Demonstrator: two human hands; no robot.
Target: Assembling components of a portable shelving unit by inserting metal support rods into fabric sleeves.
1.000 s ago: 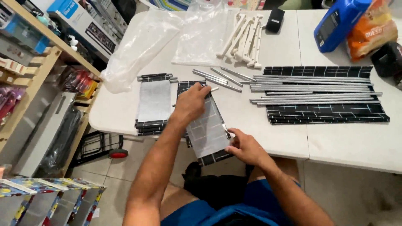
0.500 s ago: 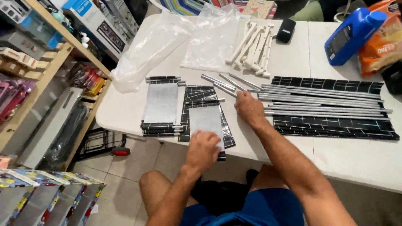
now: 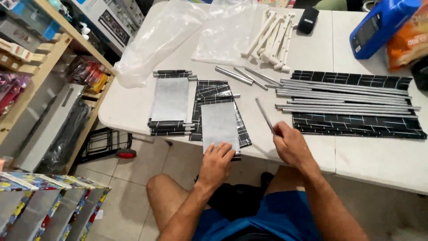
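Pinched in the right hand [image 3: 292,145], a thin metal rod [image 3: 265,116] angles up over the white table [image 3: 312,53], just left of the row of rods [image 3: 347,96] on black patterned fabric [image 3: 356,125]. Left hand [image 3: 217,163] lies flat, fingers loosely spread, on the grey fabric panel [image 3: 219,125] at the table's near edge.

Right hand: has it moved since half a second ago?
Yes. The right hand was up by the loose metal rods near the black patterned sheet; it has pulled back to the near table edge, gripping one thin rod.
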